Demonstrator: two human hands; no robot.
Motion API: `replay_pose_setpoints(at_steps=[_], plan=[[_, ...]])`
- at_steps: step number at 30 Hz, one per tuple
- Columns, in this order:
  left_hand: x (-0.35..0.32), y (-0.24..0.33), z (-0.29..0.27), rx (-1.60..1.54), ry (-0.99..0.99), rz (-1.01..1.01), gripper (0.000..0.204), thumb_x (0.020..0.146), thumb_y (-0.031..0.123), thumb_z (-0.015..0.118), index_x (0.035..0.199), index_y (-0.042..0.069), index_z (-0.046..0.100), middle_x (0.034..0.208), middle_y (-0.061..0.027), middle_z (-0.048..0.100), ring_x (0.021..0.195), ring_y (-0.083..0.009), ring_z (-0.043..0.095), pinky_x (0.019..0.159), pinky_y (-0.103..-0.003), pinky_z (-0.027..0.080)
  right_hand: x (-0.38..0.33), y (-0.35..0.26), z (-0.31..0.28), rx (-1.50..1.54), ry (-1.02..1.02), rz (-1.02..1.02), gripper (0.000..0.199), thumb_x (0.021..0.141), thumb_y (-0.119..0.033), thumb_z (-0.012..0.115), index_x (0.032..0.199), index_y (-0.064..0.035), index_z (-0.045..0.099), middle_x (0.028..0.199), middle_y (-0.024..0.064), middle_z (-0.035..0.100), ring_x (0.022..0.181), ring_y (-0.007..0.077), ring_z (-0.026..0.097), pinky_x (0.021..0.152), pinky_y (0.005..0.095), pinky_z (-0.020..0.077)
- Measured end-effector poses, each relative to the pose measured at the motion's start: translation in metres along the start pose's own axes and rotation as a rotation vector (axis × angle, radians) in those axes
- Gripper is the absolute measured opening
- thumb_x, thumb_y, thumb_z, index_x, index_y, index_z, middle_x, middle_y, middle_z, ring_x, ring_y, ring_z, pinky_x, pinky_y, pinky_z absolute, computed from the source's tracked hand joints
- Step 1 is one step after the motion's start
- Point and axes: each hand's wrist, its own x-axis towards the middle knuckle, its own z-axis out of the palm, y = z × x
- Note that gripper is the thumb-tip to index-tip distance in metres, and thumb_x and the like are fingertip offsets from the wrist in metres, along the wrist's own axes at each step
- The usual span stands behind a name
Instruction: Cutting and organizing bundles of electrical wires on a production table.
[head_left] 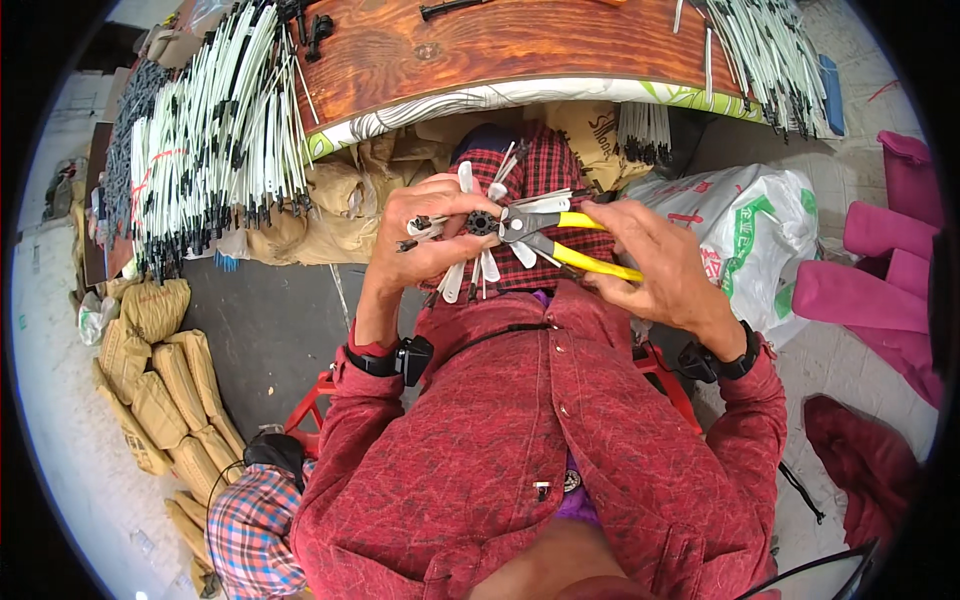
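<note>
Left fisheye on head — looks steeply down on left hand (420,225), right hand (660,258), close — tabletop (500,45) beyond.

i'm facing the red-brown wooden table (520,45), a white-and-green leaf-print edging (500,96) running along my side of it. over on its left, a thick heap of white strips (215,125) is spilling past the edge, black ends dangling down, with a dark grey pile (140,105) sitting to their left. a cluster of black pieces (318,35) is lying beside that heap, and a lone black rod (452,9) is resting farther along. to my right, more pale strips (770,60) are hanging over too! down below, the floor (805,368) is carrying tan bundles (165,395) on my left, a dark red cloth (862,462) slumping on my right.
</note>
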Motion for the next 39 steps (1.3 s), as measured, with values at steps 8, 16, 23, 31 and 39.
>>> replay_pose_setpoints(at_steps=[8, 16, 23, 31, 39], plan=[[-0.001, 0.007, -0.006, -0.083, -0.071, -0.076, 0.039, 0.059, 0.004, 0.083, 0.098, 0.007, 0.078, 0.061, -0.0016, 0.054, 0.061, -0.0143, 0.049, 0.061, -0.032, 0.040, -0.007, 0.041, 0.030, 1.700, -0.866, 0.780, 0.032, 0.096, -0.024, 0.062, 0.118, -0.0013, 0.060, 0.085, 0.0066, 0.072, 0.068, 0.0172, 0.068, 0.062, 0.0289, 0.0523], [-0.005, -0.004, -0.007, -0.057, -0.029, -0.075, 0.041, 0.058, 0.004, 0.083, 0.099, 0.007, 0.078, 0.065, -0.0028, 0.056, 0.061, -0.0143, 0.049, 0.061, -0.032, 0.040, 0.006, -0.004, -0.003, 0.449, -0.335, 0.357, 0.036, 0.098, -0.027, 0.060, 0.118, 0.0028, 0.059, 0.091, 0.0104, 0.071, 0.067, 0.0139, 0.065, 0.060, 0.0290, 0.0517], [-0.002, 0.006, -0.007, -0.082, -0.055, -0.056, 0.041, 0.059, 0.007, 0.084, 0.099, 0.007, 0.078, 0.063, -0.0025, 0.055, 0.061, -0.0151, 0.050, 0.063, -0.033, 0.040, -0.005, 0.018, 0.009, 0.955, -0.483, 0.517, 0.052, 0.102, -0.039, 0.048, 0.127, 0.0061, 0.057, 0.090, 0.0142, 0.069, 0.063, 0.0159, 0.064, 0.057, 0.0304, 0.0525], [0.000, 0.005, -0.017, -0.066, -0.139, -0.058, 0.040, 0.061, 0.016, 0.084, 0.099, 0.005, 0.078, 0.060, -0.0018, 0.053, 0.063, -0.0175, 0.054, 0.071, -0.034, 0.045, 0.003, 0.035, 0.037, 1.444, -0.856, 0.774, 0.079, 0.104, -0.056, 0.018, 0.123, 0.0100, 0.058, 0.079, 0.0224, 0.067, 0.052, 0.0221, 0.063, 0.047, 0.0329, 0.0534], [0.005, -0.003, -0.016, -0.105, -0.140, 0.022, 0.040, 0.060, 0.016, 0.083, 0.098, 0.006, 0.078, 0.058, -0.0032, 0.052, 0.065, -0.0189, 0.055, 0.077, -0.037, 0.047, -0.015, 0.052, 0.080, 2.161, -0.996, 0.588, 0.073, 0.104, -0.059, 0.025, 0.126, 0.0051, 0.054, 0.071, 0.0166, 0.066, 0.055, 0.0214, 0.065, 0.047, 0.0302, 0.0527]])
